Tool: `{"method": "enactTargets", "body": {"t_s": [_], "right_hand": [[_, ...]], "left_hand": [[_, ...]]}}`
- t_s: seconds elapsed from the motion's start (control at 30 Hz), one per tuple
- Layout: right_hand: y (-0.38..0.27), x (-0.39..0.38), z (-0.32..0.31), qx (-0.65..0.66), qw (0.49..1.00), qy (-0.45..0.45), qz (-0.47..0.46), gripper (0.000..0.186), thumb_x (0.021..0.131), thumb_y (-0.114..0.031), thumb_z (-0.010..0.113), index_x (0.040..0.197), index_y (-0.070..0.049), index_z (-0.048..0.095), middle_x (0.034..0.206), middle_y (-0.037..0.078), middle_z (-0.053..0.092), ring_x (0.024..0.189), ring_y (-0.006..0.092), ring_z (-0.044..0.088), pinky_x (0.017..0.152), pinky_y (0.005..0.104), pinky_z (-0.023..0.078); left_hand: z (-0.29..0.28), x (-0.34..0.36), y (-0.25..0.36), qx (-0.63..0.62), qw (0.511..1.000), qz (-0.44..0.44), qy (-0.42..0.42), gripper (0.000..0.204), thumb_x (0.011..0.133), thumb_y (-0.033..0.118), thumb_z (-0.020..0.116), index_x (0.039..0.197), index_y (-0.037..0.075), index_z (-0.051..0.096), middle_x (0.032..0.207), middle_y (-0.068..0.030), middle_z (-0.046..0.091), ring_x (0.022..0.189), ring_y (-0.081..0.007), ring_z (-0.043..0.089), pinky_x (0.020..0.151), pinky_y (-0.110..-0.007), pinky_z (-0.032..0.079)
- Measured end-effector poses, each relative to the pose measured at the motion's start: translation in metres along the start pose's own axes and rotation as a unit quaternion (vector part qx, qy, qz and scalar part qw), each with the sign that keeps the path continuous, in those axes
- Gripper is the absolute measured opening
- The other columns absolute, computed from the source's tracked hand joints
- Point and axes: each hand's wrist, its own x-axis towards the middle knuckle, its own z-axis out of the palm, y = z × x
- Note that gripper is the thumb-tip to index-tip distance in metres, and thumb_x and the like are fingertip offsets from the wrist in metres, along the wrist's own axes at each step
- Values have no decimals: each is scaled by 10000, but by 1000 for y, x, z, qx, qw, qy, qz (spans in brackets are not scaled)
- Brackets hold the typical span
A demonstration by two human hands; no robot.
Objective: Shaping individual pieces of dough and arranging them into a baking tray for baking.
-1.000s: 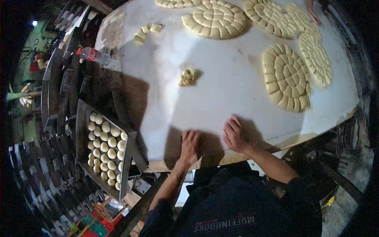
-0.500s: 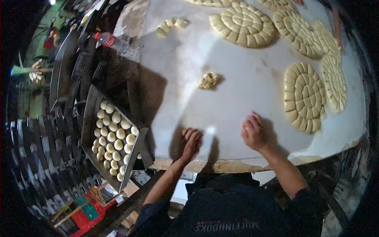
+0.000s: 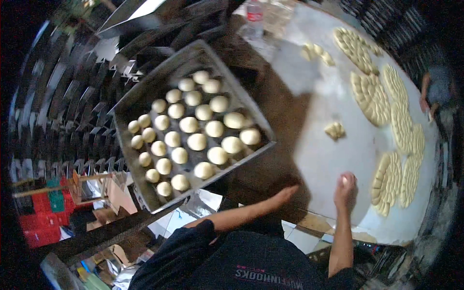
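My right hand (image 3: pixel 344 192) rests on the pale worktable (image 3: pixel 319 169) with its fingers curled closed. A small light spot shows at the fingers, too blurred to name. My left hand (image 3: pixel 286 195) reaches over the table's near edge, smeared by motion, near the right corner of a deep metal tray (image 3: pixel 238 94). Rows of round dough balls (image 3: pixel 196 141) sit in that tray, apart from one another. A small heap of dough pieces (image 3: pixel 334 129) lies beyond my right hand. To its right is a slab of dough (image 3: pixel 385 183) cut into many portions.
More cut dough slabs (image 3: pixel 369 99) cover the table's right side, with a short curved row of dough pieces (image 3: pixel 318 54) farther back. A plastic bottle (image 3: pixel 254 21) with a red label stands at the far edge. Another person's hand (image 3: pixel 424 104) is at right. Red crates (image 3: pixel 41 217) are at lower left.
The view has swung left, so the tray looks larger and more central. My left hand has moved off the bare tabletop toward the tray's side. My right hand stays over the table, still closed.
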Motion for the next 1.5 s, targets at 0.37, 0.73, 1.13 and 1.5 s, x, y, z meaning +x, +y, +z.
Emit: {"method": "enactTargets", "body": {"t_s": [0.37,0.73,1.13,1.5], "right_hand": [[-178,70,-62,388,908,-143,66,333,971,-290,511,1125,-7,596,967,62,575,842,165,589,760,340,568],[-634,115,108,47,744,-156,-648,338,748,-180,720,1047,-37,653,1105,118,595,1031,326,576,904,453,457],[-206,110,-13,186,970,127,-94,83,807,-90,657,791,-33,599,692,86,566,607,188,538,578,307,444],[92,-21,3,247,957,123,90,88,843,-77,599,814,-34,528,722,111,489,686,263,493,577,357,397]], "left_hand": [[152,-118,-461,-608,699,-332,-177,363,794,23,557,1135,123,630,1115,-127,643,1049,-282,610,930,-418,390],[348,-241,-439,-430,822,-314,-203,135,827,230,595,886,146,683,863,-39,660,788,-249,694,949,-629,315],[218,16,-470,-525,800,-77,-282,741,842,566,598,1401,111,429,1363,-190,490,1256,-353,496,1104,-586,249],[361,327,-101,-896,366,-202,-151,592,869,338,700,1280,-31,486,1129,-174,636,976,-260,634,909,-369,503]]}}
